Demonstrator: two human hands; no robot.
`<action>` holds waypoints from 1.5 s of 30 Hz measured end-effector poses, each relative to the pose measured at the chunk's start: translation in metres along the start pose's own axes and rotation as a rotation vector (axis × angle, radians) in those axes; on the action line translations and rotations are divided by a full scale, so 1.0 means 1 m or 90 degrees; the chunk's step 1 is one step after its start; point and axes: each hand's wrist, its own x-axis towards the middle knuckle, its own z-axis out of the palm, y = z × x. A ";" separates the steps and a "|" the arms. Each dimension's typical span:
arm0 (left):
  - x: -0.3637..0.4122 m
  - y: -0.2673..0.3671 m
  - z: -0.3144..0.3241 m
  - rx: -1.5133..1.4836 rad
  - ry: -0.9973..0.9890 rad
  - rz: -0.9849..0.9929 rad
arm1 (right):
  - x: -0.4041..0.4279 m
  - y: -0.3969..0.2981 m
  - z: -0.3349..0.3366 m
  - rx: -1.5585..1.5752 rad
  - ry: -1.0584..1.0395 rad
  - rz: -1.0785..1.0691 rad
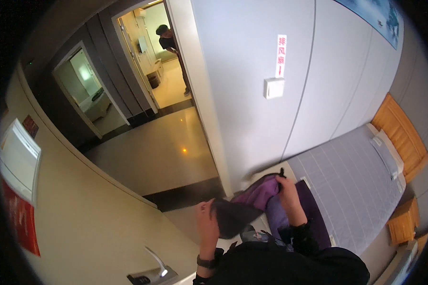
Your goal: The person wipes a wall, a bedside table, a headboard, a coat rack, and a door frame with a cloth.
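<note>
My left hand (207, 222), with a dark band at the wrist, grips the black part of a purple and black fabric item (258, 192) at the bottom middle. On its other side my right hand (289, 199) pinches the purple upper edge, close to a small black tab. The fabric hangs spread between both hands; whether it is a bag or a garment I cannot tell. Below it, bluish-purple cloth and a patterned fabric piece (255, 236) show partly, cut off by my black clothing. A dark purple cloth (312, 213) lies across the foot of the bed beside my right forearm.
A bed (346, 181) with a grey striped cover and wooden headboard runs along the right wall, near a wooden nightstand (404, 221). On the left stands a door (103, 213) with a metal handle (157, 262). Beyond the doorway, a person (168, 41) bends forward in another room.
</note>
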 end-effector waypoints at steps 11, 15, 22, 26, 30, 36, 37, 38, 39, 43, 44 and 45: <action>0.202 -0.089 -0.008 -0.397 0.140 -0.418 | 0.179 -0.080 0.104 -0.040 -0.219 -0.299; 0.264 -0.082 -0.003 -0.761 0.162 -0.299 | 0.205 -0.073 0.124 -0.066 -0.241 -0.321; 0.374 -0.092 0.035 -0.696 0.030 0.042 | 0.248 -0.022 0.162 -0.437 -0.212 -0.520; 0.435 -0.108 0.030 -0.732 -0.087 0.181 | 0.263 -0.021 0.239 -0.760 -0.367 -0.820; 0.516 -0.092 0.028 -0.660 -0.199 0.356 | 0.285 -0.015 0.293 -0.900 -0.045 -0.983; 0.584 -0.066 0.061 -1.162 -0.564 0.030 | 0.263 -0.075 0.362 -0.871 0.155 -1.034; 0.589 -0.063 0.065 -1.253 -0.647 -0.090 | 0.266 -0.074 0.365 -0.844 0.166 -1.036; 0.592 -0.064 0.071 -1.259 -0.667 -0.088 | 0.266 -0.070 0.360 -0.809 0.145 -1.034; 0.590 -0.071 0.081 -1.066 -0.477 -0.004 | 0.261 -0.066 0.359 -0.776 0.143 -1.002; 0.550 -0.101 0.091 -0.919 -0.288 0.201 | 0.258 -0.038 0.340 -0.664 0.003 -0.852; 0.550 -0.115 0.102 -0.785 -0.219 0.356 | 0.253 -0.027 0.333 -0.676 0.016 -0.823; 0.549 -0.119 0.111 -0.643 -0.139 0.498 | 0.252 -0.017 0.318 -0.690 0.025 -0.795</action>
